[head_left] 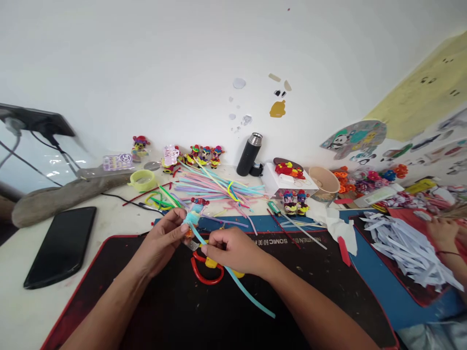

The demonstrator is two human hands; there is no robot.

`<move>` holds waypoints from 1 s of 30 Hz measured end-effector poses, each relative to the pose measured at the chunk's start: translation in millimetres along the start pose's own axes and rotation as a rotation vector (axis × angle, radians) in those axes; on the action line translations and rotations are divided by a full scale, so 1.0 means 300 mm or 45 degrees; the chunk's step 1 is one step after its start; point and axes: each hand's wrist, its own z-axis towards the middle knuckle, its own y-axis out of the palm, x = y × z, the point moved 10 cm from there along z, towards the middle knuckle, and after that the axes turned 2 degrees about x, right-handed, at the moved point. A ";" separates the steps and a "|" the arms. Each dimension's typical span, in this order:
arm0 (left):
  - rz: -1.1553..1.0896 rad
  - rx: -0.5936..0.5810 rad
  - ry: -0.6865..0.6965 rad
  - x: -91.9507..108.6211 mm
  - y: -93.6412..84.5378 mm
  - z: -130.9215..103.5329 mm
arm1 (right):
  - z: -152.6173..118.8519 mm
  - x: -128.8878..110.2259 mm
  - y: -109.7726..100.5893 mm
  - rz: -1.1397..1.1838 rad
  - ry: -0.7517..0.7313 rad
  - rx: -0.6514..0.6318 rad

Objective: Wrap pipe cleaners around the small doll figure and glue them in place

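Note:
My left hand (166,238) grips a small figure (193,214) with a red top and light blue fuzzy strips round its body. From the figure a light blue pipe cleaner (251,296) runs down to the right. Pinched between the thumb and fingers of my right hand (233,250) is that same pipe cleaner, a little to the right of the figure. Beneath my hands, scissors with red handles (207,280) lie on the black mat (164,311), beside something yellow that is partly hidden.
Pastel pipe cleaners (219,187) are piled behind the mat. A black phone (62,245) lies left. Small figures, a black flask (250,154), a white box (288,180) and a bowl (324,182) stand along the wall. Another person's hand (443,233) is near paper strips (412,248) at right.

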 end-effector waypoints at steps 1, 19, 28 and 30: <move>0.007 -0.005 0.000 -0.001 0.000 0.000 | -0.002 0.000 -0.002 -0.004 0.002 -0.002; 0.070 -0.008 -0.052 -0.019 -0.002 0.005 | -0.024 0.022 -0.025 0.027 0.052 -0.015; 0.028 0.001 -0.058 -0.026 -0.025 0.011 | -0.022 0.065 -0.052 0.120 0.097 0.068; 0.038 0.014 -0.048 -0.024 -0.026 0.013 | -0.022 0.078 -0.055 0.158 0.140 0.095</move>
